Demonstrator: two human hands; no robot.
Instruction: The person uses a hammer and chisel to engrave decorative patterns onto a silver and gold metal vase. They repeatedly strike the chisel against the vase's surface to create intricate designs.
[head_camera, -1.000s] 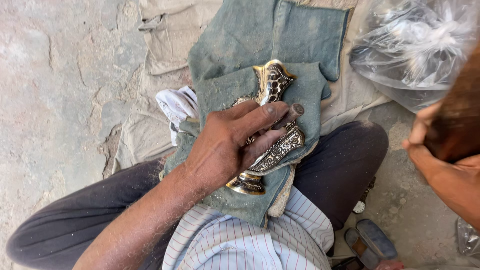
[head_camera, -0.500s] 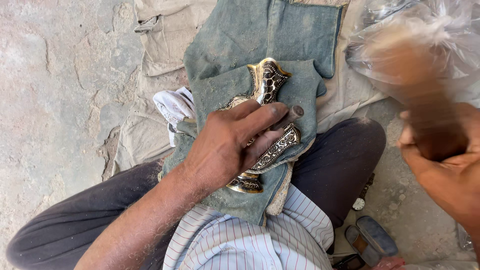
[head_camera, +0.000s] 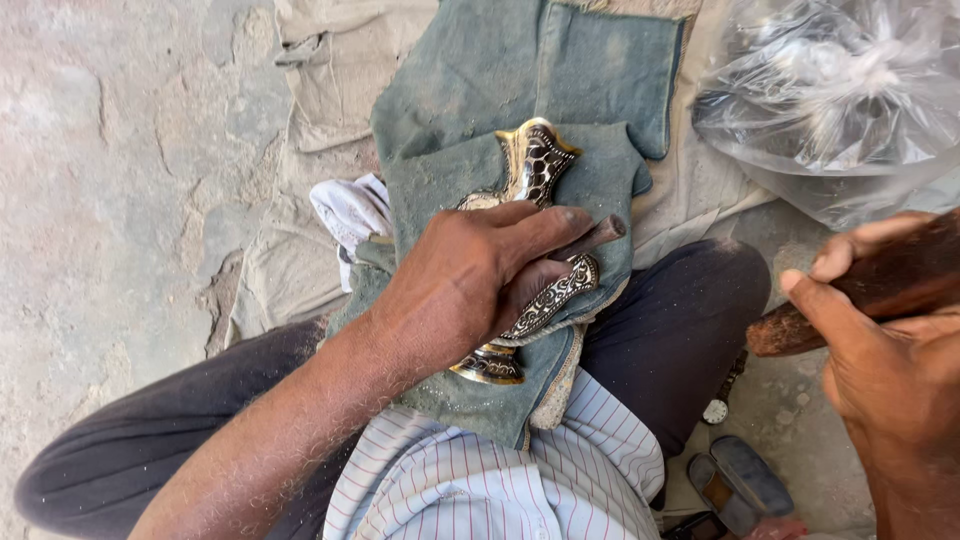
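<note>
My left hand (head_camera: 470, 285) presses down on an ornate brass piece (head_camera: 535, 170) with dark engraved patterns, which lies on a grey-green cloth (head_camera: 600, 180) over my lap. The same hand holds a short metal punch (head_camera: 595, 238) between thumb and fingers, its tip on the brass. My right hand (head_camera: 880, 360) is at the right edge, raised and apart from the brass, gripping a brown wooden mallet handle (head_camera: 880, 285).
A crumpled clear plastic bag (head_camera: 840, 100) lies at the upper right. White cloth (head_camera: 350, 205) bunches left of the brass. A wristwatch (head_camera: 718, 405) and small dark objects (head_camera: 735, 485) lie on the stone floor (head_camera: 110, 180) by my knee.
My right hand with the wooden mallet swung up in a blur and has come back lower at the right. My left hand has stayed on the brass piece.
</note>
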